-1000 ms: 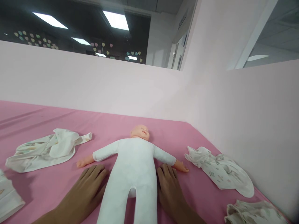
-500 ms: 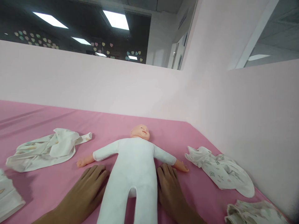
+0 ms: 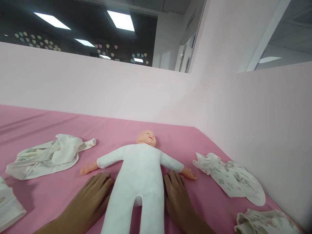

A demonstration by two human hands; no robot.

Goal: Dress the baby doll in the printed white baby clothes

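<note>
A baby doll with a white cloth body lies on its back on the pink sheet, arms spread and head at the far end. Beside its hip, on the left, my left hand rests palm down on the sheet, fingers a little bent and holding nothing. My right hand lies palm down along the doll's other side, just below its forearm, also with nothing in it. The fingertips of both hands are close to the cloth body; whether they touch it I cannot tell. My thumbs are partly hidden.
Left of the doll lies a crumpled white printed baby garment, with another white cloth at the frame edge. On the right are a white printed garment and a folded patterned cloth. A pale wall borders the sheet.
</note>
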